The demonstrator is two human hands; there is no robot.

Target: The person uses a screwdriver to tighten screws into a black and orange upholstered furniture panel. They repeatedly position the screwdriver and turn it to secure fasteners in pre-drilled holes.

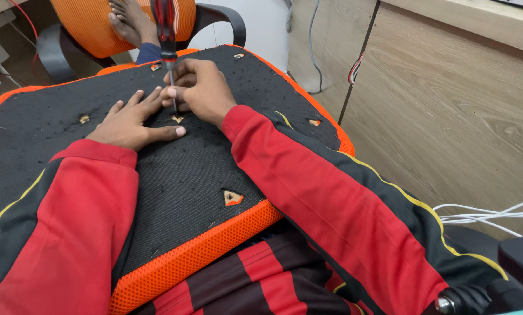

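One head view. Seat cushion, black fabric underside with orange mesh edge, lying across the person's lap. Right hand: fingers clamped low on the metal shaft of a screwdriver, red-and-black handle upright, tip at a small hole in the fabric. Left hand: fingers spread flat on the cushion, touching the right hand. Behind: orange-backed chair, wooden panel, white cables.

Both sleeves are red with black panels edged by thin yellow piping. The hands are bare. Trousers are striped red and dark maroon.
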